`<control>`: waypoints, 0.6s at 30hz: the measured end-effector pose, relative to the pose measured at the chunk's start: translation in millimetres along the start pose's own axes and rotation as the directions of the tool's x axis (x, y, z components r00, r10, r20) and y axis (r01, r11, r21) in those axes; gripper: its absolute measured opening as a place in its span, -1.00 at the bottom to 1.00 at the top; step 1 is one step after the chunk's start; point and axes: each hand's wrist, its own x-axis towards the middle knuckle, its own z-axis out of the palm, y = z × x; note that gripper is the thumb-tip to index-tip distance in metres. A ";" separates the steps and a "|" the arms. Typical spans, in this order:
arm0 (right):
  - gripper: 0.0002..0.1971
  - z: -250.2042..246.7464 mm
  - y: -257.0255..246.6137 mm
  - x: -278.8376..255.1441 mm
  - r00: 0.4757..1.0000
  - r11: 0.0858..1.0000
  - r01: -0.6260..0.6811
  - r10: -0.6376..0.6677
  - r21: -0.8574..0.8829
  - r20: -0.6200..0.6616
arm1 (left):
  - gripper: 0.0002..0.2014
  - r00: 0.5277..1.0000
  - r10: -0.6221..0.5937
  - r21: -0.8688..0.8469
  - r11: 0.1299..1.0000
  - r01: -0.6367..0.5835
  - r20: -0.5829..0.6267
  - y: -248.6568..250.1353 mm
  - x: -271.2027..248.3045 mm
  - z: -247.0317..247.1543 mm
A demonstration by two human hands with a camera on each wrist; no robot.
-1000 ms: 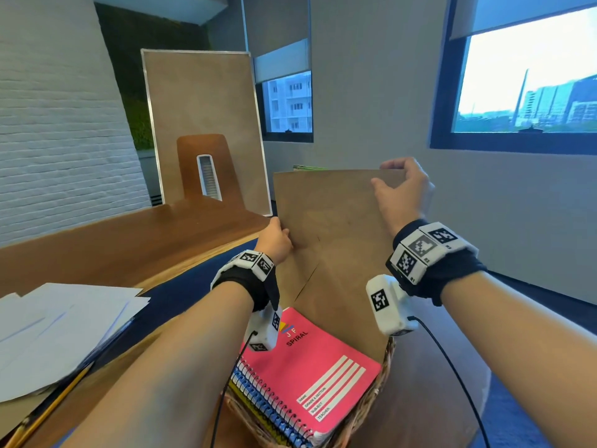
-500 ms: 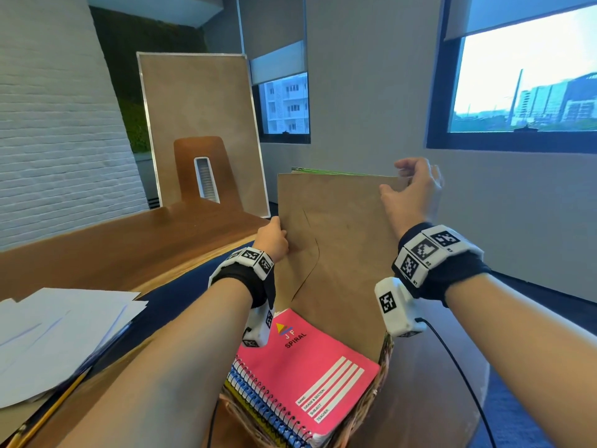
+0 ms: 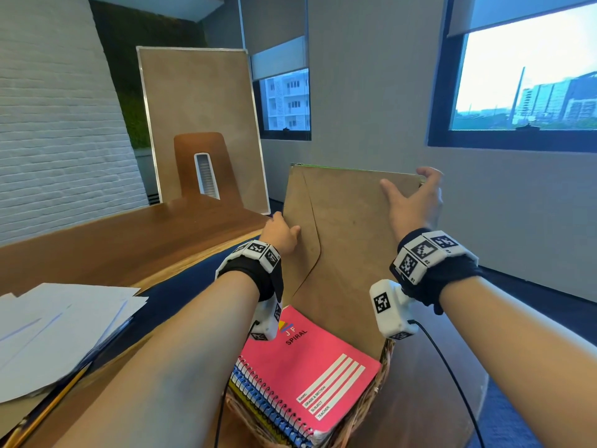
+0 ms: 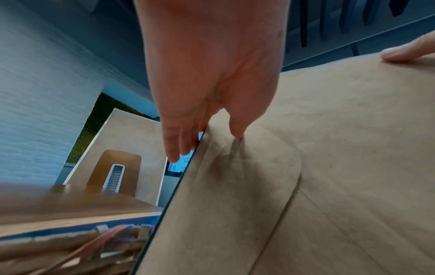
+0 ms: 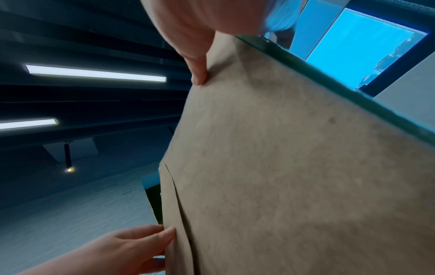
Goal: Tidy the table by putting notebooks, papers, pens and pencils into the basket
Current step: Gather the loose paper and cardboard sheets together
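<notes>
The basket point(image 3: 386, 367), a woven one at the near edge of the wooden table point(image 3: 135, 240), held a stack of spiral notebooks with a pink notebook point(image 3: 307, 367) on top, and a large brown envelope point(image 3: 345, 240) stood upright in it behind the stack. The person's left hand point(image 3: 279, 234) pinched the envelope's left edge, thumb on the near face and fingers point(image 4: 179, 141) reaching round behind it. The right hand point(image 3: 412, 198) gripped the top right corner, its thumb point(image 5: 197, 72) pressed flat on the brown paper and its fingers hooked over the top edge. A thin green edge (a folder or sheet, which could not be told) showed along the top behind the envelope. On the table to the left lay a loose pile of white papers point(image 3: 58, 331), with a yellow pencil point(image 3: 48, 412) poking out from under it near the front edge. Beyond the table, a brown framed board point(image 3: 200, 101) leaned against the wall behind a wooden chair back point(image 3: 206, 166).
</notes>
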 end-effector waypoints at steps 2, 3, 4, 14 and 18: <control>-0.53 1.9 2.0 0.3 1.000 1.000 0.014 -0.014 -0.024 0.004 | -0.47 0.999 -0.018 0.012 1.000 0.017 0.034 -0.5 -1.3 2.2; -0.59 3.4 3.2 0.1 1.000 0.998 0.024 -0.024 -0.051 0.008 | -0.49 0.999 -0.027 0.012 1.000 0.027 0.043 -1.7 -1.6 2.2; -0.64 4.9 4.1 0.0 0.999 0.996 0.036 -0.035 -0.078 0.010 | -0.49 0.998 -0.033 0.013 0.999 0.032 0.050 -3.1 -1.8 1.6; -0.68 7.0 -4.2 5.2 0.993 0.994 0.089 -0.093 -0.066 -0.067 | -0.61 0.994 0.029 -0.038 0.999 -0.033 -0.106 -13.0 1.6 -8.3; -0.70 4.9 -2.2 8.6 0.998 0.996 0.030 -0.036 -0.087 -0.060 | -0.73 0.993 -0.019 -0.072 0.997 0.010 -0.117 -16.8 2.6 -8.7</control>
